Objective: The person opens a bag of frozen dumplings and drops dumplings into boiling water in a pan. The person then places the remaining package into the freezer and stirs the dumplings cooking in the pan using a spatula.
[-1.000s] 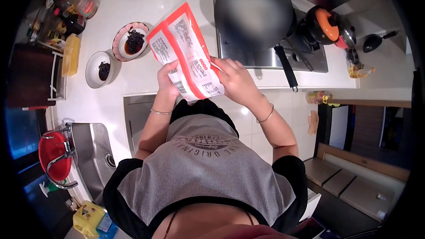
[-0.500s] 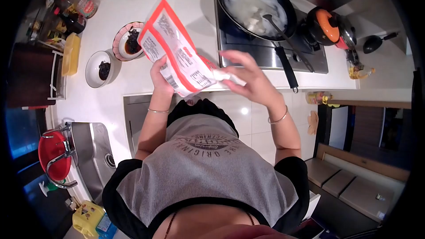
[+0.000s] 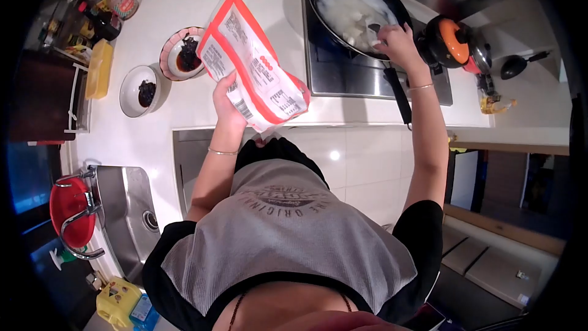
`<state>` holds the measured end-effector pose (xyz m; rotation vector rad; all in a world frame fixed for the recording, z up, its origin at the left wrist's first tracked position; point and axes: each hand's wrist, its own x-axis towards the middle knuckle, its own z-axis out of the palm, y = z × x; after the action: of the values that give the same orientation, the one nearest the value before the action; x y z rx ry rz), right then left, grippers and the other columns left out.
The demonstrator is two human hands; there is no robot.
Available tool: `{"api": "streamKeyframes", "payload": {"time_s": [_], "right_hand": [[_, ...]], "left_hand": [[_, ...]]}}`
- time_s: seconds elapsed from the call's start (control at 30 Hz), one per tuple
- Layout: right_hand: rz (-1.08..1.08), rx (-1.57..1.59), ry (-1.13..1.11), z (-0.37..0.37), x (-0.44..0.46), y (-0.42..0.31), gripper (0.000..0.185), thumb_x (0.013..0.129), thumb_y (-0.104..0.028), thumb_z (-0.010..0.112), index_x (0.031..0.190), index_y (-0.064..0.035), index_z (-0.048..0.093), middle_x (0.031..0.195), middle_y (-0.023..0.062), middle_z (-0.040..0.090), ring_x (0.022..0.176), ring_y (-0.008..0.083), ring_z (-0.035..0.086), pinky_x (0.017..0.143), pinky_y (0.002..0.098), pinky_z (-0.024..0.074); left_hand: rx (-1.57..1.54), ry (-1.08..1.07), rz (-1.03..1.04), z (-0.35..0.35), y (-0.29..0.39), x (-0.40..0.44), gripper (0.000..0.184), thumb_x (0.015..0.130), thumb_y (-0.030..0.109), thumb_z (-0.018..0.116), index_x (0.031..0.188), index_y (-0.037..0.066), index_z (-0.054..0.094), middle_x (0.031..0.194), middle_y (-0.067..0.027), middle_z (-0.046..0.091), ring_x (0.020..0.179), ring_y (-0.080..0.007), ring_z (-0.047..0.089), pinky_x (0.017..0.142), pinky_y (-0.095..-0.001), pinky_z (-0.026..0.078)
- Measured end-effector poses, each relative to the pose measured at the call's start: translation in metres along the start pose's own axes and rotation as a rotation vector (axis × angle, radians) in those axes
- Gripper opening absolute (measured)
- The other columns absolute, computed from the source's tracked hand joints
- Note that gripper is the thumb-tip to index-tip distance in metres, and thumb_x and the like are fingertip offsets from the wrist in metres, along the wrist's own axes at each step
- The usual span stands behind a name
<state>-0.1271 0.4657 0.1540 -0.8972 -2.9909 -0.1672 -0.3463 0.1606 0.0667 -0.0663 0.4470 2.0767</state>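
Observation:
My left hand (image 3: 228, 103) is closed round the lower left side of a white and red plastic food bag (image 3: 257, 67), held tilted over the counter edge. Printed text and a barcode face me. My right hand (image 3: 397, 44) is over the near right rim of a black wok (image 3: 401, 9), its fingers bent and close together. What they hold, if anything, I cannot make out. Cloudy liquid (image 3: 352, 6) with pale lumps fills the wok. A dark ladle head (image 3: 373, 27) shows beside my fingertips; my hand and forearm cover its handle.
The wok sits on a steel gas hob (image 3: 343, 79), its handle (image 3: 398, 95) pointing toward me. A pot with an orange lid (image 3: 452, 40) stands to the right. Left are a pink-rimmed bowl (image 3: 168, 55) and a white bowl (image 3: 125, 95) with dark food, sauce bottles (image 3: 107, 21) and a sink (image 3: 125, 208).
My right hand has moved from the bag's lower right corner, where a white thing was at its fingers, up and right to the wok. The bag stays in my left hand.

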Motion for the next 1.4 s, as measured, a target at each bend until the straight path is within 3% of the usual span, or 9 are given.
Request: {"api": "streamKeyframes", "payload": {"time_s": [0.07, 0.17, 0.27, 0.3, 0.47, 0.63, 0.8, 1.07, 1.4], "right_hand": [[0.002, 0.021, 0.061, -0.003, -0.009, 0.012, 0.025, 0.074, -0.024, 0.066, 0.089, -0.0041, 0.064, 0.099, 0.0109, 0.061, 0.105, 0.0267, 0.052, 0.099, 0.0551, 0.0288], [0.043, 0.206, 0.135, -0.043, -0.038, 0.023, 0.029, 0.078, -0.024, 0.064, 0.092, 0.0017, 0.063, 0.097, 0.0149, 0.061, 0.091, 0.0308, 0.058, 0.078, 0.0353, 0.0457], [0.27, 0.446, -0.039, -0.068, -0.094, 0.031, 0.044, 0.074, -0.019, 0.071, 0.111, 0.0005, 0.057, 0.101, 0.0172, 0.06, 0.097, 0.031, 0.057, 0.084, 0.0316, 0.0447], [0.156, 0.39, -0.061, -0.062, -0.117, 0.046, 0.063, 0.071, -0.017, 0.073, 0.126, -0.0051, 0.046, 0.107, 0.0182, 0.059, 0.099, 0.0324, 0.057, 0.087, 0.034, 0.0449], [0.39, 0.247, -0.16, -0.042, -0.147, 0.009, 0.073, 0.072, -0.008, 0.068, 0.136, -0.0127, 0.032, 0.108, 0.0211, 0.057, 0.099, 0.0354, 0.056, 0.085, 0.0418, 0.0452], [0.073, -0.129, 0.194, -0.019, -0.143, 0.001, 0.024, 0.08, -0.004, 0.057, 0.104, -0.0052, 0.062, 0.081, 0.0103, 0.056, 0.074, 0.0276, 0.056, 0.066, 0.0375, 0.0448], [-0.039, -0.086, 0.357, -0.071, -0.122, 0.012, 0.015, 0.078, -0.009, 0.06, 0.092, -0.0082, 0.065, 0.071, 0.0093, 0.054, 0.062, 0.0282, 0.054, 0.057, 0.0374, 0.0444], [-0.055, -0.295, 0.211, -0.2, -0.137, -0.021, 0.009, 0.078, -0.009, 0.06, 0.085, -0.0043, 0.063, 0.075, 0.0101, 0.057, 0.066, 0.0294, 0.053, 0.06, 0.0387, 0.043], [-0.147, -0.16, 0.043, -0.171, -0.121, -0.032, 0.006, 0.076, -0.008, 0.059, 0.078, -0.0025, 0.061, 0.072, 0.011, 0.059, 0.068, 0.03, 0.056, 0.063, 0.0368, 0.0441]], "left_hand": [[-0.043, -0.037, -0.044, -0.008, 0.006, -0.003, 0.049, 0.078, 0.013, 0.053, 0.124, -0.001, 0.043, 0.116, -0.0169, 0.054, 0.106, -0.0313, 0.054, 0.094, -0.0434, 0.043], [0.003, -0.06, -0.024, -0.02, 0.02, -0.009, 0.051, 0.077, 0.013, 0.053, 0.125, -0.001, 0.041, 0.117, -0.0173, 0.054, 0.108, -0.032, 0.053, 0.095, -0.0442, 0.042], [0.097, -0.035, 0.032, -0.03, 0.029, -0.011, 0.054, 0.077, 0.017, 0.055, 0.126, 0.001, 0.04, 0.118, -0.0156, 0.053, 0.107, -0.0303, 0.054, 0.095, -0.0438, 0.043], [0.104, -0.027, 0.05, -0.031, 0.03, -0.012, 0.054, 0.077, 0.017, 0.055, 0.126, 0.001, 0.04, 0.119, -0.0157, 0.053, 0.107, -0.0305, 0.053, 0.095, -0.044, 0.043], [0.042, -0.071, 0.013, -0.033, 0.028, -0.008, 0.055, 0.078, 0.014, 0.053, 0.128, -0.001, 0.037, 0.12, -0.0169, 0.052, 0.108, -0.0309, 0.053, 0.093, -0.0435, 0.044], [0.051, -0.001, 0.02, -0.029, 0.023, -0.005, 0.052, 0.077, 0.014, 0.053, 0.125, -0.001, 0.04, 0.116, -0.0164, 0.054, 0.105, -0.0299, 0.055, 0.092, -0.0425, 0.045], [-0.07, -0.017, -0.019, -0.045, 0.016, -0.004, 0.05, 0.079, 0.021, 0.051, 0.124, 0.001, 0.043, 0.115, -0.0138, 0.056, 0.104, -0.0291, 0.055, 0.092, -0.0428, 0.045], [-0.06, -0.12, -0.088, -0.05, 0.008, -0.016, 0.053, 0.075, 0.02, 0.057, 0.122, 0.001, 0.044, 0.112, -0.0153, 0.057, 0.102, -0.0279, 0.057, 0.089, -0.0409, 0.047], [-0.103, -0.161, -0.185, -0.046, -0.011, -0.011, 0.05, 0.074, 0.018, 0.058, 0.119, -0.001, 0.047, 0.108, -0.0155, 0.06, 0.097, -0.0277, 0.06, 0.086, -0.0398, 0.049]]}}
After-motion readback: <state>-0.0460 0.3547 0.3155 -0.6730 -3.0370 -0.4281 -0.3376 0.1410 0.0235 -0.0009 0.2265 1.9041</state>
